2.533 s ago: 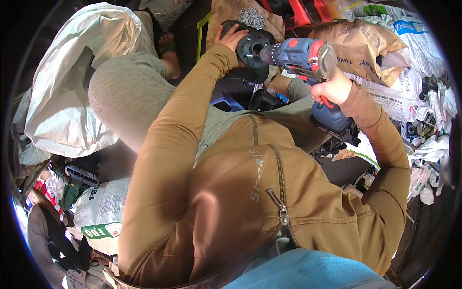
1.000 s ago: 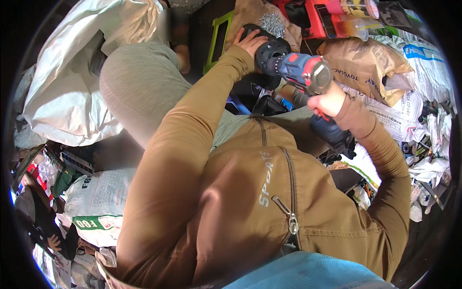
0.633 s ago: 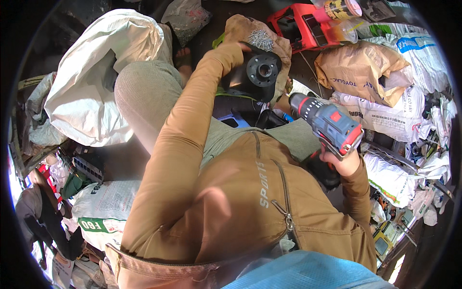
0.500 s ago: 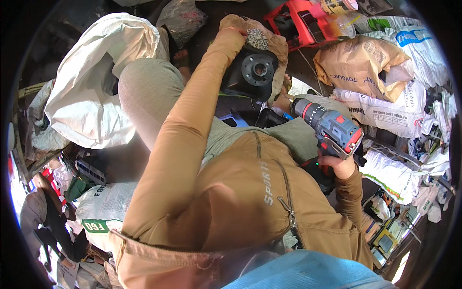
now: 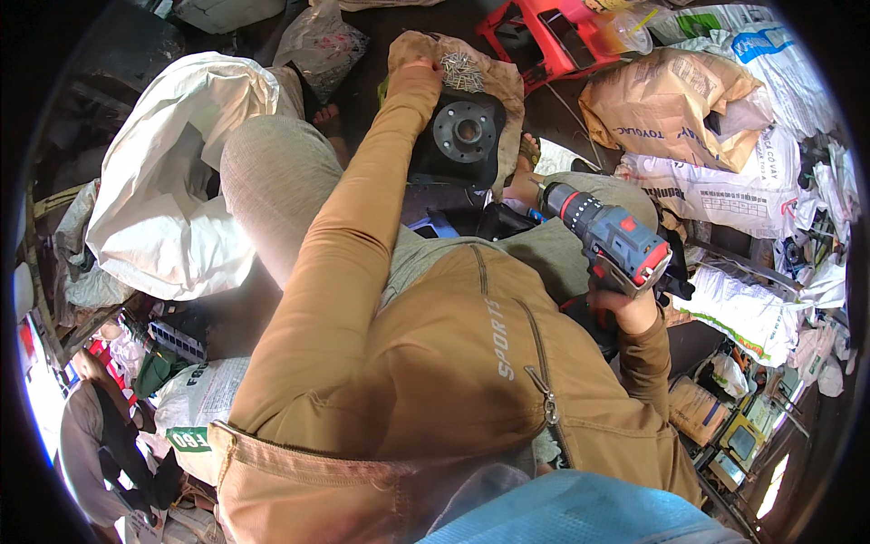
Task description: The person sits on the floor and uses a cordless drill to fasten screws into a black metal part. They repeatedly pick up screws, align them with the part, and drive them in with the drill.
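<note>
Head view, looking down over a tan zip jacket (image 5: 471,363): the right hand (image 5: 627,306) is wrapped around the grip of a blue and red cordless drill (image 5: 609,238), its fingers clamped on the handle. The drill's black chuck points up and to the left, away from those fingers, toward a black round part with a metal hub (image 5: 460,136); chuck and part are apart. The left hand (image 5: 419,65) is stretched out at the end of the tan sleeve and rests at a small heap of silvery screws (image 5: 462,71) on a brown cloth (image 5: 494,77). Only the back of that hand shows, so I cannot tell whether its fingers are together or apart, or whether they hold a screw. The black part lies just below those fingers, on the near side of the screws, resting against the cloth. Beyond the left fingers stands a red plastic crate (image 5: 553,32). To the right of the drill hand lie stacked paper and woven sacks (image 5: 689,100). Left of the outstretched arm is the person's grey-trousered knee (image 5: 267,181), and past it a white sack (image 5: 172,181).
</note>
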{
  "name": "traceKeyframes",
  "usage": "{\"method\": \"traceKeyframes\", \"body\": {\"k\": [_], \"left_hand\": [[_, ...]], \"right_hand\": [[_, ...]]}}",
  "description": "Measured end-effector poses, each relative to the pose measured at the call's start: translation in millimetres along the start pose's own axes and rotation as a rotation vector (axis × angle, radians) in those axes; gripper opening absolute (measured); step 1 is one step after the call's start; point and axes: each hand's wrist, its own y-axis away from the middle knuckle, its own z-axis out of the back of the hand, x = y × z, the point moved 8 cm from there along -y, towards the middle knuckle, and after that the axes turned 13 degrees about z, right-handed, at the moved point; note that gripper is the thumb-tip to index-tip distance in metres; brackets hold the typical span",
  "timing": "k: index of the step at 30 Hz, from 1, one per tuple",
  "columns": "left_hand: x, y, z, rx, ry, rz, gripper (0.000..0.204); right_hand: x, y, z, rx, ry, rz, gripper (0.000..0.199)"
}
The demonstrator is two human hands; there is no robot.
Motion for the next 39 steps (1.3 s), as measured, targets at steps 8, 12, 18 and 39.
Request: {"method": "traceKeyframes", "body": {"k": [8,12,18,39], "left_hand": [[-21,11,3,-0.201,-0.180,-0.373,0.029],[-18,12,4,-0.219,-0.132,-0.442,0.024],[-22,5,23,-0.257,0.178,-0.390,0.017],[-95,165,74,0.865,1.730,0.267,0.037]], "right_hand": [[4,6,-11,0.049,-0.003,-0.016,0.032],[7,7,-15,0.077,0.018,-0.018,0.033],[25,-2,-4,-0.009,0.006,0.111,0.040],[63,-15,-13,-0.085,-0.124,0.370,0.027]]}}
